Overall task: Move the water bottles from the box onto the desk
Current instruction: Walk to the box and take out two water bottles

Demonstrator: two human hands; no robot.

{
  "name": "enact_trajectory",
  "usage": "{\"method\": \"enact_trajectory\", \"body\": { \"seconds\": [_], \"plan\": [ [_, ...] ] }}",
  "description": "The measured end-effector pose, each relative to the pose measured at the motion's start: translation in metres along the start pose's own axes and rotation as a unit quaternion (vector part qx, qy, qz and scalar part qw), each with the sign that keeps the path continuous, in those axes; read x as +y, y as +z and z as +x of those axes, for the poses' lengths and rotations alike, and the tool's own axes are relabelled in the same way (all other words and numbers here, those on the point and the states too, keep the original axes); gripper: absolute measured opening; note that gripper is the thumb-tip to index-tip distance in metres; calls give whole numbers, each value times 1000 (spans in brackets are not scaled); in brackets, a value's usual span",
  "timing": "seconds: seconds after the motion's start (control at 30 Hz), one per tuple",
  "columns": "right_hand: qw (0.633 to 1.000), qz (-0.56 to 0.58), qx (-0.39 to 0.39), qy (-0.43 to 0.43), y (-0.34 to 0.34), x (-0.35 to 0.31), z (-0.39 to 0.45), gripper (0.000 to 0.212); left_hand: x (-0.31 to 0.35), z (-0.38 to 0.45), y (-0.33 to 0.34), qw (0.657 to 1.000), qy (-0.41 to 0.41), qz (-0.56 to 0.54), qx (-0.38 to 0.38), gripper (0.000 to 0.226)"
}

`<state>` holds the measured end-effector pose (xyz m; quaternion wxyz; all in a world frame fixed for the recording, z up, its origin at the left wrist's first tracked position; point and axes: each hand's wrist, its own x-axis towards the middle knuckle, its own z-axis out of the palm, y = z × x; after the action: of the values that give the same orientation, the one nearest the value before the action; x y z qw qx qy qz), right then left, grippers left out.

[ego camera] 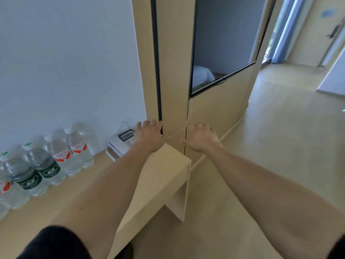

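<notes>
Several clear water bottles stand in a row on the light wooden desk [153,176] against the white wall at the left: two with red-and-white labels [79,146], two with dark green labels [46,169], and more cut off at the left edge. My left hand [149,135] reaches over the desk's far right end with relaxed fingers and holds nothing. My right hand [201,137] hangs past the desk's end, in front of the wooden wall panel, also loose and holding nothing. No box is in view.
A white device with a small dark screen [123,142] lies on the desk's far end by my left hand. A wall-mounted TV [224,43] hangs on the wooden panel. A thin cable [188,120] dangles below it. Open floor [280,146] stretches right toward a doorway.
</notes>
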<state>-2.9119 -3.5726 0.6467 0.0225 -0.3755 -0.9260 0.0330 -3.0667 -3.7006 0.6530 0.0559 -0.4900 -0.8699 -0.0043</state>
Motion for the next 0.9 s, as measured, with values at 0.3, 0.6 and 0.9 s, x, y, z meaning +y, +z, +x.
{"method": "enact_trajectory", "body": {
  "seconds": [0.3, 0.6, 0.9],
  "plan": [
    [986, 16, 35, 163, -14, 170, -109, 69, 185, 11, 0, 989, 143, -31, -23, 63],
    [941, 2, 14, 339, -24, 297, -210, 68, 347, 12, 10, 956, 284, -72, -28, 58],
    [896, 31, 12, 442, -19, 389, -225, 70, 463, 59, 16, 924, 373, -65, -49, 59]
  ]
}}
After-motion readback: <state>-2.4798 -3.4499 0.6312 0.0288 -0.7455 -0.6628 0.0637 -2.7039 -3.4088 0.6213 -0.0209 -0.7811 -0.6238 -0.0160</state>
